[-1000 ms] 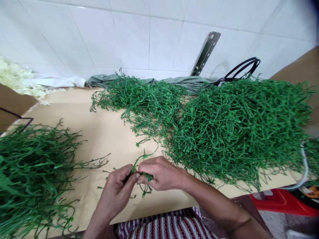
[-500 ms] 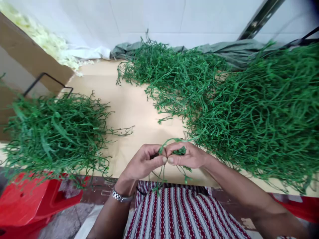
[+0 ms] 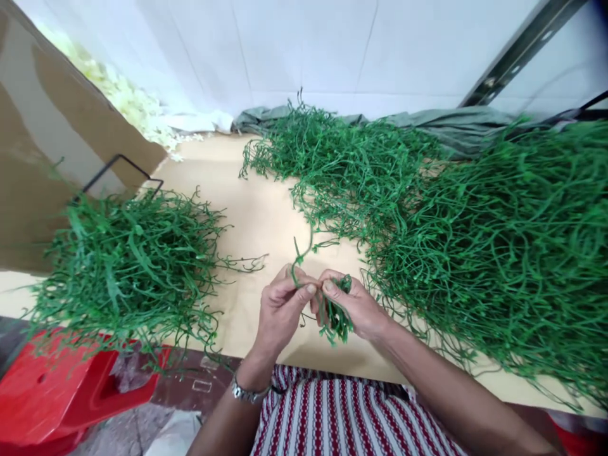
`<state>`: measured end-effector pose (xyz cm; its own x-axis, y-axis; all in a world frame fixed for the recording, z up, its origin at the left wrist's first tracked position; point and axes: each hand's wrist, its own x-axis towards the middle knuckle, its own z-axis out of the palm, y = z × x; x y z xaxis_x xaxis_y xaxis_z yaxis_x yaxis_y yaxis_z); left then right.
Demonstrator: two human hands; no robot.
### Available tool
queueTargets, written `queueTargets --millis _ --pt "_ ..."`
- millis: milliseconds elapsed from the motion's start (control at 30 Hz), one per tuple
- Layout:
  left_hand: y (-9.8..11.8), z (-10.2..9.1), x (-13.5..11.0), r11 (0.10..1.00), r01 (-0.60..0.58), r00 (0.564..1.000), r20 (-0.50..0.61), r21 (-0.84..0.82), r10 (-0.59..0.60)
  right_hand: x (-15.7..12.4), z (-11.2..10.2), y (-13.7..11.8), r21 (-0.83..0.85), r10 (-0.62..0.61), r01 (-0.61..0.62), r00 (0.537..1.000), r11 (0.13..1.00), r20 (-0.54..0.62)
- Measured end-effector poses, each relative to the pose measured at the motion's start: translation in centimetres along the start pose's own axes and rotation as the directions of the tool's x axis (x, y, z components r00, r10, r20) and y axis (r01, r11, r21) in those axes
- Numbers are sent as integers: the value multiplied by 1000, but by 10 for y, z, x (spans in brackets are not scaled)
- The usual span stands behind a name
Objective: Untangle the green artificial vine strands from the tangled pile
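Note:
My left hand (image 3: pixel 281 310) and my right hand (image 3: pixel 354 305) meet over the near edge of the tan table (image 3: pixel 259 218), fingertips pinched together. Between them they grip a small bunch of green plastic stems (image 3: pixel 334 313); one stem curls up above my left fingers and a tuft hangs below my right palm. A watch sits on my left wrist. Just right of my hands a large pile of the same green stems (image 3: pixel 498 234) covers the table. A smaller heap of stems (image 3: pixel 128 266) lies to the left, on a dark wire frame.
A red plastic stool (image 3: pixel 57 392) stands at the lower left under the heap. Brown cardboard (image 3: pixel 52 158) leans at the left, with pale yellow flower pieces (image 3: pixel 126 101) behind it. Grey-green cloth (image 3: pixel 446 123) and a metal bracket (image 3: pixel 517 50) lie against the white tiled wall.
The view has swung left and down, showing the stool and my lap. My hands stay pinched on the stems; the tuft now hangs lower from my right hand and one stem stands up.

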<state>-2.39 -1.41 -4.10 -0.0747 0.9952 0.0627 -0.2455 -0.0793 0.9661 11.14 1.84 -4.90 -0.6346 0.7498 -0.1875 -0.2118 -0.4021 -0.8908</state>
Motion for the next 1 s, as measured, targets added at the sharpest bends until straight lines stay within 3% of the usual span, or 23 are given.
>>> queueTargets --millis 100,200,400,567,833,1000 --pt "-7 2 -3 994 -67 995 -61 88 73 3 8 4 122 36 -28 997 992 -64" --pt "-10 3 -6 985 -89 989 -102 151 105 3 11 4 138 43 -32 996 990 -74" --pt "-8 7 -6 1000 -17 981 -193 26 22 1 10 -1 -77 -65 59 994 995 -83" --pt "0 16 -4 977 60 951 -286 -205 -119 0 15 -9 -276 -156 145 988 950 -17" --pt "5 17 -2 927 152 943 -233 -342 -240 -2 11 -16 -364 -193 232 971 902 139" --pt "8 11 5 889 209 933 -189 -408 -306 -4 7 -22 -398 -162 282 937 873 309"
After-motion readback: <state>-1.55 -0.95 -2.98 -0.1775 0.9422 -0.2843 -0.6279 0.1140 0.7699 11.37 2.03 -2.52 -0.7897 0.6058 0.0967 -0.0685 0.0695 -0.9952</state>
